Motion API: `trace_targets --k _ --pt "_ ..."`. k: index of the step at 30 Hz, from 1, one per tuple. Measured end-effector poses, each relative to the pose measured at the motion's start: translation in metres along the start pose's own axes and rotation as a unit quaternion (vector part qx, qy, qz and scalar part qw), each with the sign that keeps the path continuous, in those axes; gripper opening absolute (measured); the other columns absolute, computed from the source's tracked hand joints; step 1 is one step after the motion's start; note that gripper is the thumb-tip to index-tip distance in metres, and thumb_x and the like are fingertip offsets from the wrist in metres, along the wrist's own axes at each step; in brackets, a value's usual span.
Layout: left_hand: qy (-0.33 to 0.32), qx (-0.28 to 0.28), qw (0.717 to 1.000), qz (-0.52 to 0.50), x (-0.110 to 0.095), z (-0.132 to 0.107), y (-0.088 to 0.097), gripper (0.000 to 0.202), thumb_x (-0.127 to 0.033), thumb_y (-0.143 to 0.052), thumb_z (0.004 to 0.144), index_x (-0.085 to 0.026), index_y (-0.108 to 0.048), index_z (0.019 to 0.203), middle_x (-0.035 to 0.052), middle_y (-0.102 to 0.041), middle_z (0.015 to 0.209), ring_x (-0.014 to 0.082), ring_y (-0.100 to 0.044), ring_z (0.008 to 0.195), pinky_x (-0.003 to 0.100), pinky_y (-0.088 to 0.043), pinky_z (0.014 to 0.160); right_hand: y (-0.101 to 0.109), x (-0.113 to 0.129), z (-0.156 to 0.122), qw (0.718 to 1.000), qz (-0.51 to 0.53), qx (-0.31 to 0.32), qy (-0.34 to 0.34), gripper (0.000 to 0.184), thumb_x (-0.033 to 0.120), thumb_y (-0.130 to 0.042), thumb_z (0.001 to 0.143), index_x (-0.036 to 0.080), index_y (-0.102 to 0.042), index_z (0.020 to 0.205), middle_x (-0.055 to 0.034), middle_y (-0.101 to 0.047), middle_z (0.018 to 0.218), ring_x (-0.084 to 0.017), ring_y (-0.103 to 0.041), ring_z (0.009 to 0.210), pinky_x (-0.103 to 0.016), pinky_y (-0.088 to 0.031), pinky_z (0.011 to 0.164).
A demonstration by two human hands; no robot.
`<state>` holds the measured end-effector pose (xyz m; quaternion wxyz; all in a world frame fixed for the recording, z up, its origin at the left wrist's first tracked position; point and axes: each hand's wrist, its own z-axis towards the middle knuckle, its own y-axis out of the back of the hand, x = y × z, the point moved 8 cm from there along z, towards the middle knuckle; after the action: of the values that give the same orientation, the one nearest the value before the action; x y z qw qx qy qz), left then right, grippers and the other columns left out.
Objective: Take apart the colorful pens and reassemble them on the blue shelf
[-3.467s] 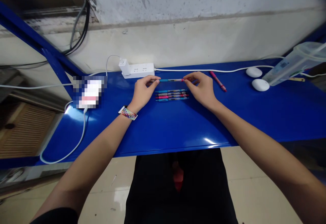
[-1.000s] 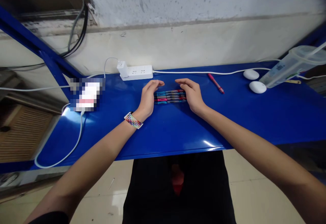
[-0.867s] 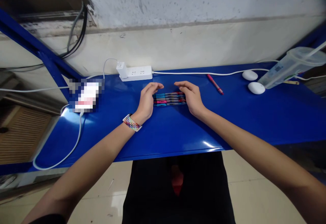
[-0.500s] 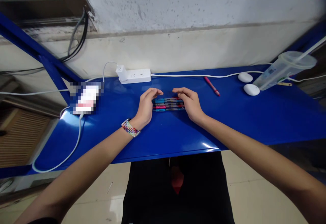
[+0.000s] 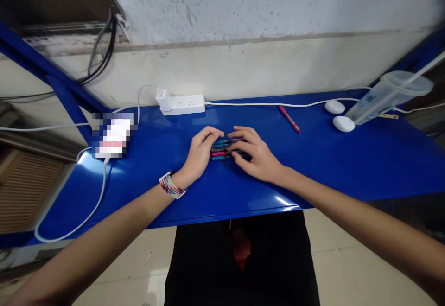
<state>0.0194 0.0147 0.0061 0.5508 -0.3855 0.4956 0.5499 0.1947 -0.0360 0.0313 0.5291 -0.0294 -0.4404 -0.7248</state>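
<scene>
Several pens (image 5: pixel 219 154) with blue, grey and pink parts lie side by side on the blue table (image 5: pixel 194 199). Along their left ends stands my left hand (image 5: pixel 200 152), cupped, thumb and fingers loosely bent and grasping nothing that shows. My right hand (image 5: pixel 255 154) spreads its fingers over the right part of the pens and hides their right ends. Whether its fingertips touch the pens is hard to tell. On my left wrist is a colourful woven band (image 5: pixel 172 185).
A lone red pen (image 5: pixel 289 119) lies behind my right hand. At the back is a white power strip (image 5: pixel 184 104) with its cord. A phone (image 5: pixel 114 135) with a cable lies left. Two white rounded objects (image 5: pixel 343 123) and a clear cup (image 5: pixel 378 97) are at the right.
My right hand has moved left from the pens' right ends and opened over them. The pens and my left hand sit slightly lower in view, and the camera has shifted a little.
</scene>
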Motion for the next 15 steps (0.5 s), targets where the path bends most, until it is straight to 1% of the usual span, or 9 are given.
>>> trace_targets --k 3,6,8,10,12,15 --pt "0.000 0.006 1.000 0.011 -0.005 -0.001 -0.001 0.019 -0.032 -0.066 0.105 -0.027 -0.078 0.092 0.0040 -0.081 0.106 0.0268 -0.073 0.114 0.045 -0.054 0.113 -0.004 0.016 -0.006 0.995 -0.030 0.058 0.077 0.017 0.021 -0.071 0.102 0.028 -0.082 0.113 -0.0145 -0.076 0.143 -0.041 -0.059 0.154 -0.071 -0.054 0.122" --pt "-0.004 0.018 1.000 0.024 -0.010 -0.001 -0.002 0.020 -0.033 -0.065 0.106 -0.027 -0.077 0.091 0.0042 -0.081 0.107 0.0265 -0.074 0.113 0.044 -0.056 0.111 -0.005 0.023 -0.010 0.989 -0.051 0.074 0.113 0.021 0.016 -0.068 0.104 0.027 -0.082 0.114 -0.0161 -0.075 0.145 -0.039 -0.062 0.151 -0.068 -0.059 0.119" --pt "-0.012 0.025 0.999 0.038 -0.013 -0.002 -0.002 0.021 -0.033 -0.064 0.106 -0.027 -0.076 0.091 0.0045 -0.081 0.106 0.0263 -0.074 0.112 0.044 -0.056 0.110 -0.004 0.022 -0.010 0.989 -0.065 0.070 0.114 0.019 0.018 -0.069 0.104 0.025 -0.081 0.117 -0.0179 -0.075 0.145 -0.040 -0.062 0.151 -0.068 -0.059 0.119" --pt "-0.023 0.025 0.998 0.057 -0.014 -0.003 -0.001 0.021 -0.032 -0.063 0.107 -0.027 -0.076 0.091 0.0047 -0.081 0.108 0.0265 -0.074 0.114 0.046 -0.055 0.112 -0.003 0.018 -0.010 0.990 -0.076 0.066 0.100 0.018 0.023 -0.074 0.102 0.025 -0.081 0.118 -0.0181 -0.074 0.147 -0.042 -0.060 0.152 -0.071 -0.057 0.119" --pt "-0.036 0.023 0.996 0.078 -0.016 -0.004 0.001 0.020 -0.031 -0.062 0.107 -0.027 -0.075 0.092 0.0050 -0.081 0.111 0.0269 -0.074 0.116 0.047 -0.054 0.114 -0.002 0.015 -0.011 0.991 -0.072 0.070 0.088 0.015 0.025 -0.076 0.100 0.027 -0.081 0.114 -0.0162 -0.073 0.148 -0.043 -0.059 0.153 -0.073 -0.056 0.119" --pt "-0.068 0.043 0.991 0.107 -0.025 -0.008 0.000 0.015 -0.033 -0.065 0.107 -0.028 -0.079 0.103 0.0053 -0.081 0.117 0.0278 -0.073 0.121 0.049 -0.052 0.116 0.001 0.015 -0.010 0.993 -0.041 0.074 0.084 0.012 0.023 -0.075 0.101 0.029 -0.081 0.109 -0.0128 -0.076 0.145 -0.040 -0.061 0.150 -0.069 -0.055 0.120"
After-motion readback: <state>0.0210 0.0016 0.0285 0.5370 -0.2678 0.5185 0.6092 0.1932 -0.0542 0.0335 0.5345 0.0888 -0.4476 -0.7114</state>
